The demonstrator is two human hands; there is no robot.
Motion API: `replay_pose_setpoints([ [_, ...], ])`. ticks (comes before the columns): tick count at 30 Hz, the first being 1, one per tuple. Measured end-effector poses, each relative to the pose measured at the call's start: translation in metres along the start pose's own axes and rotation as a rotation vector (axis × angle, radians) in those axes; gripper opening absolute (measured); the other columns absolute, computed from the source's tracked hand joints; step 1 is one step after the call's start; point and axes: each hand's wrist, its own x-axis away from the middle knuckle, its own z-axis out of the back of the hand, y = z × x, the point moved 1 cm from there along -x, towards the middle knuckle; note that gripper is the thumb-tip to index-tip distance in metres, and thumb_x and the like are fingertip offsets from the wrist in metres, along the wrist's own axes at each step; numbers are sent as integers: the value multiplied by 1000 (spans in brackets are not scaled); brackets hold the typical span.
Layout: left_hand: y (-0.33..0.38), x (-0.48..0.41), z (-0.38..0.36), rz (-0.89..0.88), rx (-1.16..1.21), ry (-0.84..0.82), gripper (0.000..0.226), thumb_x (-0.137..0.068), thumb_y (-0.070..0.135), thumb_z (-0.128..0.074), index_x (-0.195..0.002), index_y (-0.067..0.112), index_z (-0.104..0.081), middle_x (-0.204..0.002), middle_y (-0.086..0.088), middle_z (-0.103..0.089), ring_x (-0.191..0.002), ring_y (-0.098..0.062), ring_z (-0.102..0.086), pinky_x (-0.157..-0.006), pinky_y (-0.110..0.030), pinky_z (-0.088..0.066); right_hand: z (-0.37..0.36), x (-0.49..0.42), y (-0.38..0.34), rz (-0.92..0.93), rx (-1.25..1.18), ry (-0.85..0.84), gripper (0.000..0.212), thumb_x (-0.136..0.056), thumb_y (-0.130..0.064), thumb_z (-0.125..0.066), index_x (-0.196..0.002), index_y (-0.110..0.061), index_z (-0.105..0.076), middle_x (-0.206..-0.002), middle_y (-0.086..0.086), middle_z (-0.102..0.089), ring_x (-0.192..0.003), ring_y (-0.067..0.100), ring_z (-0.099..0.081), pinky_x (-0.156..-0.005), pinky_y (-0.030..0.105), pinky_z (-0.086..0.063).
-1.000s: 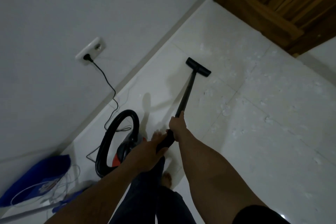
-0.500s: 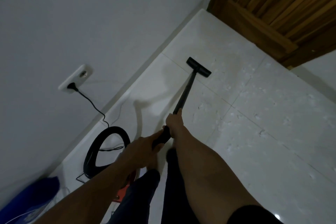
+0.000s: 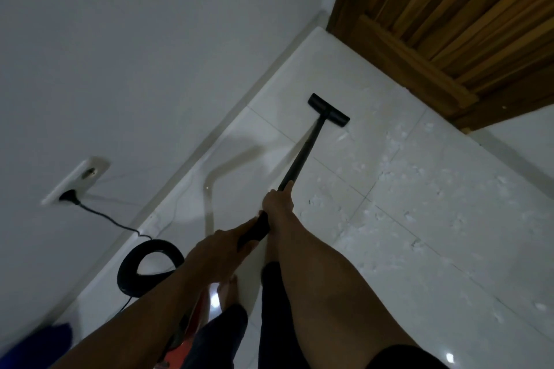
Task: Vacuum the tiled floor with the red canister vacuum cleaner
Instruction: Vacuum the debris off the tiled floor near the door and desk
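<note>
The right hand [image 3: 277,204] has its fingers curled tight round the black wand [image 3: 301,156], clamped at the point where the thin tube meets the thicker grip. Just behind and below it, the left hand [image 3: 220,249] wraps the fat end of the grip, fingers closed over it, so the two hands sit one after the other along the same handle, nearly touching. Both bare forearms reach forward from the bottom edge, the right one ending in a dark sleeve. From the hands the wand slopes away and down to the flat black nozzle [image 3: 329,110], which lies on the white tiled floor [image 3: 434,249] close to the wall's skirting and near the corner where a wooden door [image 3: 449,24] stands. White flecks of debris [image 3: 398,156] are scattered over the tiles to the right of the nozzle and wand; the tiles to the left of the wand look bare. Between the arms, dark trouser legs and a bare foot [image 3: 229,287] show. Under the left forearm a strip of the red vacuum [image 3: 195,326] body peeks out, mostly hidden by the arm, with its black hose [image 3: 144,260] looping on the floor beside the wall. A thin black cord [image 3: 105,216] runs from there up to a plug in the white wall socket [image 3: 76,180]. A blurred blue object [image 3: 45,341] sits at the lower left corner.
</note>
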Motion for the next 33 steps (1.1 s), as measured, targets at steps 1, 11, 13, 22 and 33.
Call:
replay_pose_setpoints([
  [1, 7, -11, 3, 4, 0, -3, 54, -103, 56, -34, -152, 52, -12, -72, 7, -65, -53, -3, -61, -56, -17, -49, 6, -8, -8, 3, -4, 6, 73, -100, -24, -43, -154, -43, 2, -105, 13, -59, -77, 25, -65, -68, 42, -60],
  [11, 51, -75, 31, 37, -59, -79, 57, -103, 52, -36, -155, 49, -12, -75, 4, -66, -58, -9, -64, -63, -26, -57, 49, -52, -57, 54, 16, 85, 77, -97, -20, -45, -153, -42, 5, -115, 17, -61, -81, 27, -66, -73, 44, -60],
  [13, 60, -83, 35, 35, -73, -91, 56, -103, 52, -35, -154, 50, -12, -78, 3, -67, -60, -10, -65, -66, -27, -58, 56, -59, -64, 57, 19, 88, 78, -98, -19, -45, -153, -41, 5, -115, 17, -62, -82, 26, -66, -72, 41, -60],
  [22, 83, -118, 49, -8, -92, -109, 56, -104, 50, -37, -155, 47, -15, -78, 5, -66, -62, -10, -66, -69, -30, -59, 82, -77, -90, 129, -143, 56, 62, -99, -13, -41, -152, -31, -14, -130, 20, -52, -102, 34, -63, -81, 38, -54],
  [33, 106, -150, 58, -31, -77, -137, 54, -104, 49, -37, -154, 48, -15, -67, 4, -59, -49, -6, -56, -55, -22, -51, 103, -100, -112, 38, -88, 166, 67, -102, -27, -40, -154, -42, -1, -115, 16, -61, -81, 25, -65, -76, 44, -59],
])
